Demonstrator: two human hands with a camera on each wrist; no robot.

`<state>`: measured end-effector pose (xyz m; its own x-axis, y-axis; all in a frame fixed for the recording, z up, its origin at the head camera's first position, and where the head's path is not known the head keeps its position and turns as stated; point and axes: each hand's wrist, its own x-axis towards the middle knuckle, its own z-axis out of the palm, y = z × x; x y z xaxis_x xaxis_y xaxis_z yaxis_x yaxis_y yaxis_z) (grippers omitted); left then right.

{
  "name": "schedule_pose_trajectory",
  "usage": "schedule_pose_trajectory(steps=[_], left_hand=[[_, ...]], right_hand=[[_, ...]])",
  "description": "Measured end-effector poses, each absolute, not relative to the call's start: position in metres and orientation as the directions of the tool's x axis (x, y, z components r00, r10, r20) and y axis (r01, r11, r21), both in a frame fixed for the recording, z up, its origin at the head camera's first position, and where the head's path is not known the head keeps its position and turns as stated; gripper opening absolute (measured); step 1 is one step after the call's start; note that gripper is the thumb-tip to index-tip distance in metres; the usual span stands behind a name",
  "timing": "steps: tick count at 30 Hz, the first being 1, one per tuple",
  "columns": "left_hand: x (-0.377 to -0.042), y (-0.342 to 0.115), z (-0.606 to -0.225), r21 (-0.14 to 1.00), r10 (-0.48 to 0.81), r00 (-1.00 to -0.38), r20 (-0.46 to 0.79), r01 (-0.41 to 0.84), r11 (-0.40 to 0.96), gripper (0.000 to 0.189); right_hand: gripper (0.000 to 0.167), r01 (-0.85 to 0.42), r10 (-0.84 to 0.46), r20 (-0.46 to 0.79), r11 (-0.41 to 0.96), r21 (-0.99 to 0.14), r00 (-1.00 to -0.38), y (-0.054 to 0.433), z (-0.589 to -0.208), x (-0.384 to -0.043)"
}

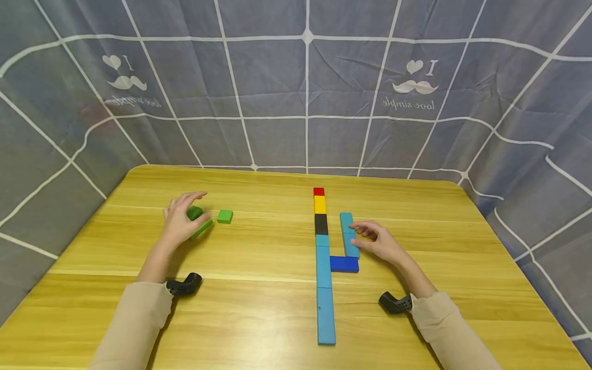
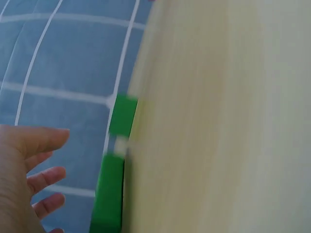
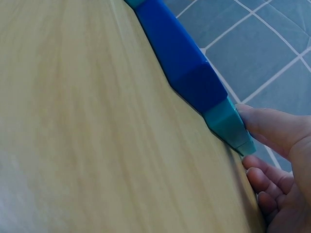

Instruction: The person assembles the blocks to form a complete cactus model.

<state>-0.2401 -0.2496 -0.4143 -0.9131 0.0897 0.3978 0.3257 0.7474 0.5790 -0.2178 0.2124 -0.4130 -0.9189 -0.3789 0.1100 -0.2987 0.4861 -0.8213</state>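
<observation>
On the left of the table, my left hand (image 1: 178,222) hovers with thumb and fingers spread over green blocks (image 1: 201,228), partly hiding them. A small green square block (image 1: 225,216) lies just right of it. My right hand (image 1: 381,245) is at the right side of two light blue blocks (image 1: 351,250) set end to end. In the right wrist view the thumb (image 3: 262,121) lies against a light blue block (image 3: 226,124), the other fingers loosely bent near its far end. A dark blue block (image 1: 344,264) joins this pair to a long column.
The column runs away from me: long light blue blocks (image 1: 326,316), a black block (image 1: 321,224), a yellow block (image 1: 319,204) and a red block (image 1: 318,191). Black wrist devices (image 1: 185,285) sit by both sleeves. A grey checked curtain (image 1: 277,92) stands behind the wooden table (image 1: 259,318).
</observation>
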Motion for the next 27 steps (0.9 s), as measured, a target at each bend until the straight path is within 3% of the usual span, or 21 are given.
schedule_pose_trajectory(steps=[8, 19, 27], left_hand=[[-0.226, -0.282, -0.425, 0.592, 0.012, -0.936, 0.351, 0.232, 0.772, 0.048], [-0.221, -0.294, -0.430, 0.612, -0.021, -0.961, 0.274, 0.158, 0.775, 0.049], [-0.222, -0.296, -0.430, 0.625, -0.042, -0.961, 0.273, 0.144, 0.767, 0.046]], right_hand=[[0.038, -0.296, -0.379, 0.106, 0.486, -0.822, -0.919, 0.212, -0.413, -0.218], [0.038, -0.308, -0.381, 0.113, 0.502, -0.808, -0.918, 0.212, -0.415, -0.220], [0.038, -0.310, -0.372, 0.119, 0.510, -0.803, -0.921, 0.224, -0.441, -0.236]])
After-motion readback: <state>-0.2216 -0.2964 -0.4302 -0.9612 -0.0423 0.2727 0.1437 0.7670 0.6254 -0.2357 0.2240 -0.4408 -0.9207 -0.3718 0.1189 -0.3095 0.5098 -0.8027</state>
